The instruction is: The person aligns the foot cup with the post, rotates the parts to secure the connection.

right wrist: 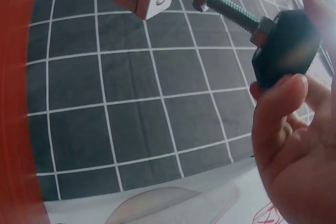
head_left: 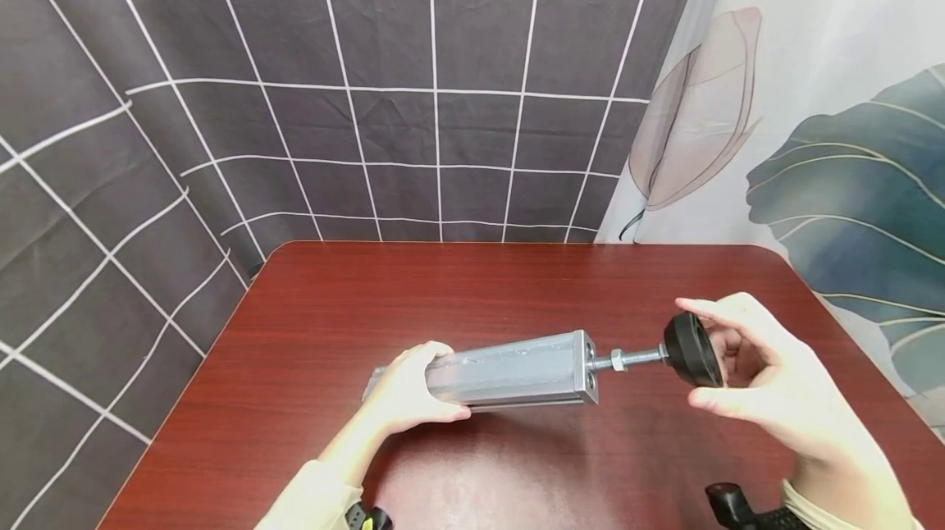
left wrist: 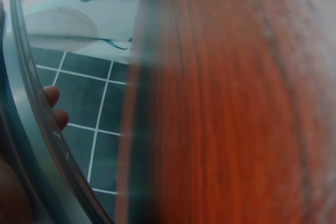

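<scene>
Grey metal body point(head_left: 513, 367) was over mid-table point(head_left: 332, 292), lengthwise left to right; couldn't tell if it touched down. Left hand point(head_left: 406, 390) gripped its left part; right hand point(head_left: 782, 382) pinched the black foot point(head_left: 690, 349) at the threaded rod's point(head_left: 644, 356) right end. Probably rigid, heavyish, slick-sided. Best hold: body's long sides plus foot rim, not threads.

2 cream sleeves point(head_left: 313, 497); 2 black wrist devices point(head_left: 727, 504), the left one marked yellow-green.
</scene>
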